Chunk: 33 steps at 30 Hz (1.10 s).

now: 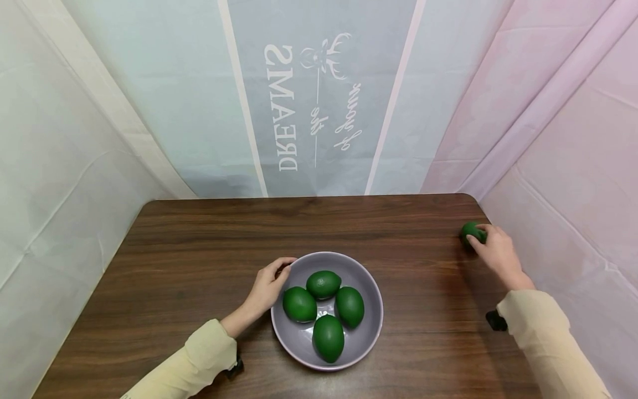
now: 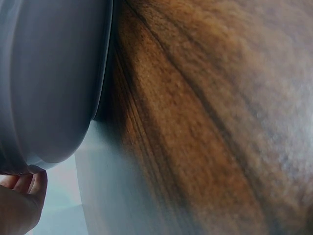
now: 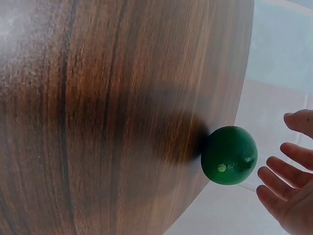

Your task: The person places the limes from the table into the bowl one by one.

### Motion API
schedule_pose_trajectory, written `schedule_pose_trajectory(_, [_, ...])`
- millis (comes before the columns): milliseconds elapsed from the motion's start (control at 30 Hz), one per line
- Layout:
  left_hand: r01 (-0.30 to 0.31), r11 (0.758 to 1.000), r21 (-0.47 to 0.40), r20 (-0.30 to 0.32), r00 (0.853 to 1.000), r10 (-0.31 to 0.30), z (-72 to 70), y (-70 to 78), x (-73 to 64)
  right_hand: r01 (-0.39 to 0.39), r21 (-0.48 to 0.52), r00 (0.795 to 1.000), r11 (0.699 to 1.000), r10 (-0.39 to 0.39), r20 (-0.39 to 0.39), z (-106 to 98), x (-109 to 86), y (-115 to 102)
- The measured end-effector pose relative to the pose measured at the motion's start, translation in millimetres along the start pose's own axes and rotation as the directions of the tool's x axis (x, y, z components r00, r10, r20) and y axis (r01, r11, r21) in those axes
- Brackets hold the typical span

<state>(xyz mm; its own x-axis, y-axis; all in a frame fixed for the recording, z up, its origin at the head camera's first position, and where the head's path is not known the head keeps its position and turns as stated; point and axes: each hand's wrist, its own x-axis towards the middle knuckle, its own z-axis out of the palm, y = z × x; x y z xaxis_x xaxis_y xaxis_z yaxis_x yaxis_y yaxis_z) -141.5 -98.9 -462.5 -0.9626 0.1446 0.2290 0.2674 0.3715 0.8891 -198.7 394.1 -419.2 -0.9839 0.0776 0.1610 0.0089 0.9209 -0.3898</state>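
Observation:
A round grey-purple bowl (image 1: 326, 259) stands near the front middle of the table and contains several green limes (image 1: 329, 338). At its left rim, my left hand (image 1: 266, 285) holds the edge, fingers bent; in the left wrist view its fingertips (image 2: 38, 183) meet the outside of the bowl (image 2: 54, 83). Far to the right, one more lime (image 3: 229, 155) sits on the table close to the edge. My right hand (image 1: 498, 252) reaches over this lime from the right. Spread fingers show beside the fruit in the right wrist view, with a gap between.
The dark wood table (image 1: 209, 238) has rounded back corners. Behind it hangs a blue-grey cloth (image 1: 319, 177) with white mirrored lettering. Pale fabric walls (image 1: 573, 221) close in both sides, the right one near my right forearm.

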Motion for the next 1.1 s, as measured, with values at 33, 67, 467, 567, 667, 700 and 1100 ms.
schedule_pose_trajectory(33, [0.003,1.0,0.003,0.0,1.0,-0.003,-0.1,0.1,-0.1,-0.008,-0.001,1.0,1.0,0.008,0.004,0.0,0.8,0.8])
schedule_pose_trajectory(67, [0.008,1.0,0.006,0.0,1.0,-0.008,-0.1,0.2,-0.1,-0.016,-0.003,1.0,1.0,0.016,0.008,0.1,1.5,1.6])
schedule_pose_trajectory(467, [0.019,1.0,0.011,0.024,1.0,-0.019,-8.4,37.3,-3.9,-0.087,0.019,0.996,0.996,0.086,0.034,1.7,6.3,16.9])
schedule_pose_trajectory(567, [0.018,1.0,0.015,0.029,0.999,-0.018,-9.8,42.7,-4.6,-0.105,0.026,0.994,0.994,0.104,0.039,2.3,7.6,20.0])
schedule_pose_trajectory(667, [0.019,1.0,0.014,0.024,1.0,-0.019,-9.7,43.8,-5.0,-0.124,0.039,0.991,0.991,0.123,0.044,3.4,8.6,21.7])
schedule_pose_trajectory(700, [0.021,1.0,0.012,0.024,0.999,-0.021,-9.6,43.5,-5.0,-0.13,0.043,0.991,0.991,0.128,0.047,3.4,9.0,22.5])
schedule_pose_trajectory(1100, [0.031,0.999,0.012,0.024,0.999,-0.031,-9.0,41.1,-5.1,-0.209,0.083,0.977,0.974,0.205,0.054,8.1,12.6,28.2])
